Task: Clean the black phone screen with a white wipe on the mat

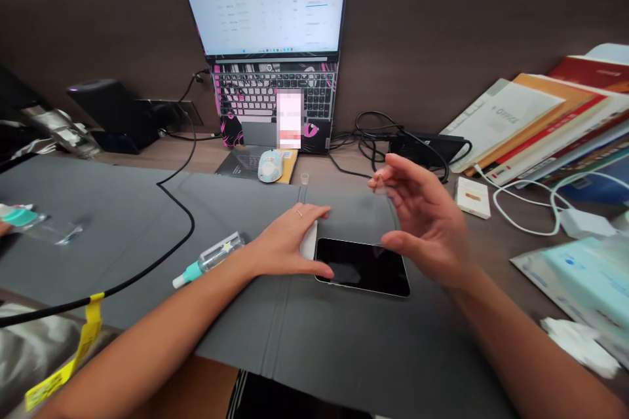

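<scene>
A black-screened phone (362, 267) lies flat on a grey mat (373, 340); my left hand (282, 239) is spread wide at its left end, thumb on the near corner, partly covering a white item (308, 242) just beside it. My right hand (427, 226) curves wide open above its far right side, a faint clear edge (392, 208) between thumb and fingers, though I cannot tell whether it is gripped. Beyond the phone stand a mouse (270, 166) and an open laptop (260, 105); left of it lies a bottle (210, 258).
</scene>
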A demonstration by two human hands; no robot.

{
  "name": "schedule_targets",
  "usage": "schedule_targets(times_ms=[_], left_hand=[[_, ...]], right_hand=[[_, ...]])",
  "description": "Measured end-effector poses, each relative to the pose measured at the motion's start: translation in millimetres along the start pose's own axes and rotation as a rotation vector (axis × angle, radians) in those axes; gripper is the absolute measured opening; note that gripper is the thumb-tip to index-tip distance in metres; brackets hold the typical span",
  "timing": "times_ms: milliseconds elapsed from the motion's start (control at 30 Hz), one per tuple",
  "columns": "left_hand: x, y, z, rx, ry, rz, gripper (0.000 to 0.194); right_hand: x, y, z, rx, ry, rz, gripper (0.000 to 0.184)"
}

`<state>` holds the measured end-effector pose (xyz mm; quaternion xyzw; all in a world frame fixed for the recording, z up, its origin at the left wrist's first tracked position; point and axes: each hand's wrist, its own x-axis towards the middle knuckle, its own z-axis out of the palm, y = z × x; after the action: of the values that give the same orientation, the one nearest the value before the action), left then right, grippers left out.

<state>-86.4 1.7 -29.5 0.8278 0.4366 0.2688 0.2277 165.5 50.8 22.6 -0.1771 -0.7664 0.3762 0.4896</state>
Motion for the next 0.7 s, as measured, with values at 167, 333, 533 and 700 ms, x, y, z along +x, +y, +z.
schedule_targets(times_ms=[167,333,533,700], left_hand=[[5,2,7.9,-0.019,0.101,-0.012,0.1],[6,3,7.3,-0.021,0.133,-0.015,0.046],[4,2,2.0,0.069,0.159,-0.078,0.056],[-1,2,-0.1,0.179,0.207,-0.168,0.018]], right_hand=[[-2,6,6,0.191,0.029,0.112,0.072],[-2,11,-9,0.154,0.081,0.172,0.07],[-16,35,-59,0.065,0.015,0.209,0.069],[-34,55,-88,-0.02,0.001,0.271,0.075]])
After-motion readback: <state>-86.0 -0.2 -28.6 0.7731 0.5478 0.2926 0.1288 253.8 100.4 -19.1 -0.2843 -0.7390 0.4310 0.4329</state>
